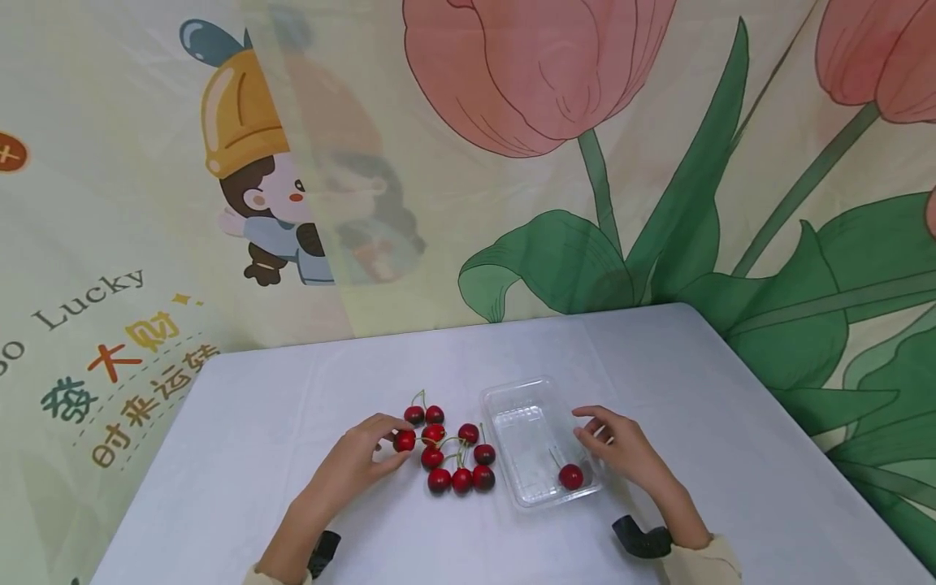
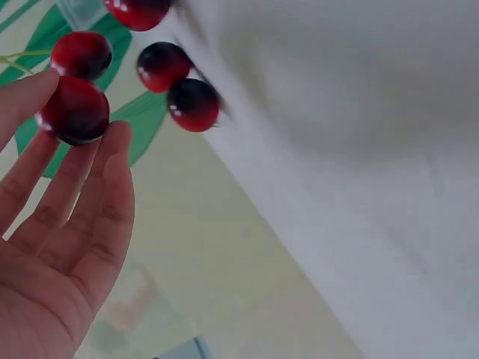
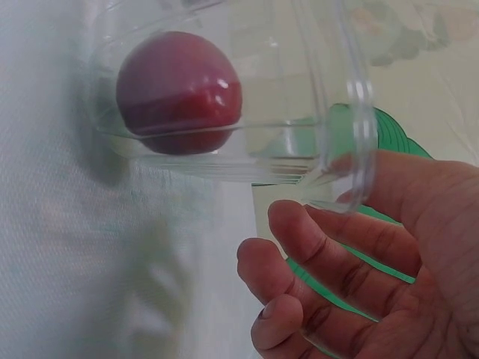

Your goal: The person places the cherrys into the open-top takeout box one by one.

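Observation:
My left hand (image 1: 363, 448) pinches a dark red cherry (image 2: 73, 111) between thumb and fingertips, at the left side of a loose group of cherries (image 1: 461, 480) with green stems. Another cherry (image 2: 81, 55) sits right against the held one in the left wrist view. To the right of the group lies a clear plastic box (image 1: 520, 439) with one stemmed cherry (image 1: 571, 477) in its near right corner. Beside the box's right edge is my right hand (image 1: 620, 443), fingers loosely bent and nothing gripped. In the right wrist view its fingertips (image 3: 293, 224) are right by the box's rim.
A white cloth covers the table (image 1: 351, 370). Behind it hangs a printed backdrop (image 1: 409, 301) with large tulips and a cartoon figure. Black wrist mounts (image 1: 641, 538) are on both arms, close over the tabletop.

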Tool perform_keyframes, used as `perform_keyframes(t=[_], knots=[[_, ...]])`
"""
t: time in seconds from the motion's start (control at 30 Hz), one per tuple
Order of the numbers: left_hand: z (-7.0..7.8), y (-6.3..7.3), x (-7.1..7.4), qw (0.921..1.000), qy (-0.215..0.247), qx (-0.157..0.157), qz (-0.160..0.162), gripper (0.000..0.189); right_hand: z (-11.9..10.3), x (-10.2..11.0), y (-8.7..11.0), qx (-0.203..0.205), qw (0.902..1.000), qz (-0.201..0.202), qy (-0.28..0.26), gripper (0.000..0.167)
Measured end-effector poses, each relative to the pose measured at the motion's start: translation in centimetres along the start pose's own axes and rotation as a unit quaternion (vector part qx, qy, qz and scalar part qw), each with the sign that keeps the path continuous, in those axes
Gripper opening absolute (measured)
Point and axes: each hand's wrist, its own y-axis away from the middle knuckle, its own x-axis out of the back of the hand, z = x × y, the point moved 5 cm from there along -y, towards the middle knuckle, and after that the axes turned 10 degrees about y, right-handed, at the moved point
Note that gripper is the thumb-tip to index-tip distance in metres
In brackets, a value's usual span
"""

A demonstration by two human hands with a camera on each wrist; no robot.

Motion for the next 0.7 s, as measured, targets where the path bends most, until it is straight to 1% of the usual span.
perform_keyframes(t=[0.17,0.23,0.33,0.53,0.7], knots=[[2.2,-0.3,0.2,0.9986,-0.005,-0.050,0.012,0.035,0.0,0.0,0.0,0.002,1.0000,-0.002,-0.001,0.033],[3.2,-0.5,0.2,0.9974,-0.003,-0.072,0.012,0.036,0.0,0.1,0.0,0.003,1.0000,-0.003,0.000,0.033],[4.9,-0.9,0.1,0.9956,0.002,-0.093,0.008,0.036,-0.1,0.2,0.0,0.003,1.0000,-0.003,0.000,0.033],[7.7,-2.1,-0.8,0.9911,0.003,-0.133,-0.009,0.036,-0.2,0.2,-0.1,-0.002,1.0000,-0.003,0.000,0.033],[9.6,-3.3,-2.4,0.9885,0.006,-0.145,-0.044,0.036,0.0,0.0,-0.2,-0.013,0.9999,-0.008,0.000,0.033]])
